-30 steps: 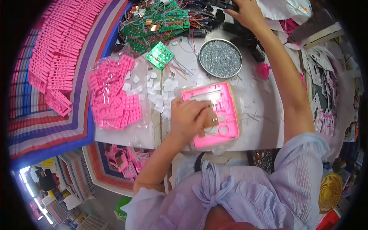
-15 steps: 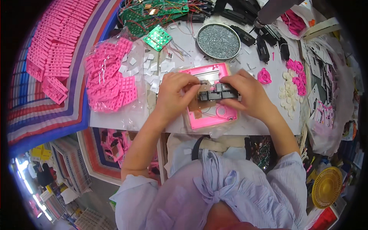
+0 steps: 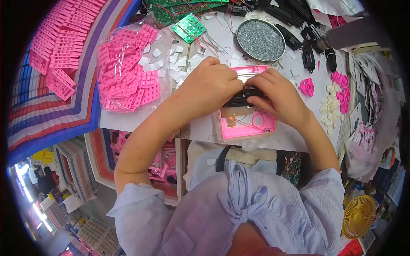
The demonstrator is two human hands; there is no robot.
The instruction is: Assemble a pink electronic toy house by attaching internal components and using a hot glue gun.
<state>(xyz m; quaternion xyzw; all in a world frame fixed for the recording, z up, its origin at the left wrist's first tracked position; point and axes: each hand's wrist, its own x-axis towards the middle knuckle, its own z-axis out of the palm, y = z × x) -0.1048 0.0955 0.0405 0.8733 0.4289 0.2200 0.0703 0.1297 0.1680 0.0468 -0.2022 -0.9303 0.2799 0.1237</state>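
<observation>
A pink plastic casing (image 3: 244, 133) lies face down on the white table, its inside with a round ring and thin wires showing. Across its middle sits a black plastic part (image 3: 239, 101), partly hidden by my fingers. My left hand (image 3: 212, 87) is closed at the left end of this part, knuckles up. Its fingertips are mostly hidden, so whatever they pinch cannot be made out. My right hand (image 3: 275, 94) grips the part from the right, with the thumb below and the fingers above.
A round dish of small metal screws (image 3: 260, 40) stands beyond the casing. To the left are a bag of pink keypads (image 3: 128, 72), white paper pieces (image 3: 156, 65) and a green circuit board (image 3: 188, 28). Cream discs (image 3: 331, 109) and pink rings (image 3: 306, 87) lie right.
My left hand has moved in over the black part and turned knuckles up. My right hand stays on the part. The whole view has shifted slightly.
</observation>
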